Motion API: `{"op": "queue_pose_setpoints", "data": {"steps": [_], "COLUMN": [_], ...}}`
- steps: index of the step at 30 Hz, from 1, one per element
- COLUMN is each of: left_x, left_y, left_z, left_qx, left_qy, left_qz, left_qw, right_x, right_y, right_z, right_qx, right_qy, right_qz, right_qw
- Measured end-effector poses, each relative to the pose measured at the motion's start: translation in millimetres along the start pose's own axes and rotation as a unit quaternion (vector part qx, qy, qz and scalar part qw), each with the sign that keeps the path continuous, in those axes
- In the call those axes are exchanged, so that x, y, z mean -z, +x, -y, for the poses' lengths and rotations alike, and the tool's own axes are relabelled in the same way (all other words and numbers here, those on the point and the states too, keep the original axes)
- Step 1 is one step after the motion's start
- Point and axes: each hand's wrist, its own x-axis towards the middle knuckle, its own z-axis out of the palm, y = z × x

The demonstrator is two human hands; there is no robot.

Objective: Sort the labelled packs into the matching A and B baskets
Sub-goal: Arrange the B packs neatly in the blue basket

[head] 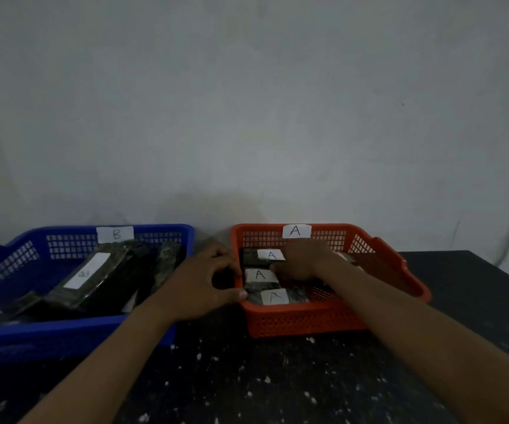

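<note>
An orange basket (393,270) tagged A stands at the right, a blue basket (8,264) tagged B at the left. Three dark packs with white A labels lie in a row in the orange basket: far (256,257), middle (259,275) and near (274,296). My left hand (204,283) is curled round the orange basket's left wall, thumb at its near corner. My right hand (305,260) reaches into the basket, fingers curled on the right end of the far and middle packs. The blue basket holds several dark packs, one (89,270) with a white label.
Both baskets stand against a pale wall on a dark, white-speckled table (262,381). The table's right edge runs past the orange basket at the far right. A cable hangs on the wall at the right.
</note>
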Motion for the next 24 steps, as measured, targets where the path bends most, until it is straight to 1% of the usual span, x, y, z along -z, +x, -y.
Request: {"op": "queue_pose_setpoints", "data": {"steps": [1, 5, 6, 10, 12, 19, 22, 24], "left_x": [0, 1, 1, 2, 2, 1, 1, 1], "left_y": [0, 0, 0, -1, -1, -1, -1, -1], "left_z": [0, -1, -1, -2, -2, -1, -2, -3], "left_qx": [0.002, 0.005, 0.004, 0.0, -0.005, 0.0, -0.002, -0.004], "left_qy": [-0.003, 0.001, 0.001, -0.007, -0.009, -0.008, -0.011, -0.011], "left_qz": [0.002, 0.002, 0.004, 0.001, 0.0, -0.002, -0.002, -0.002], "left_qw": [1.0, 1.0, 1.0, 1.0, 1.0, 1.0, 1.0, 1.0], "right_x": [1, 14, 15, 6, 1, -3, -2, 6], "right_y": [0, -3, -4, -12, -14, -13, -13, -15], "right_z": [0, -8, -11, -17, -19, -17, -19, -28], "right_qx": [0.004, 0.03, 0.038, 0.08, 0.09, 0.092, 0.081, 0.062], "right_qy": [0.004, 0.095, 0.104, 0.141, 0.145, 0.084, 0.128, 0.201], "right_qz": [0.016, 0.102, 0.101, 0.049, 0.046, 0.024, 0.031, 0.016], "right_qw": [1.0, 0.99, 0.989, 0.986, 0.984, 0.992, 0.988, 0.977]}}
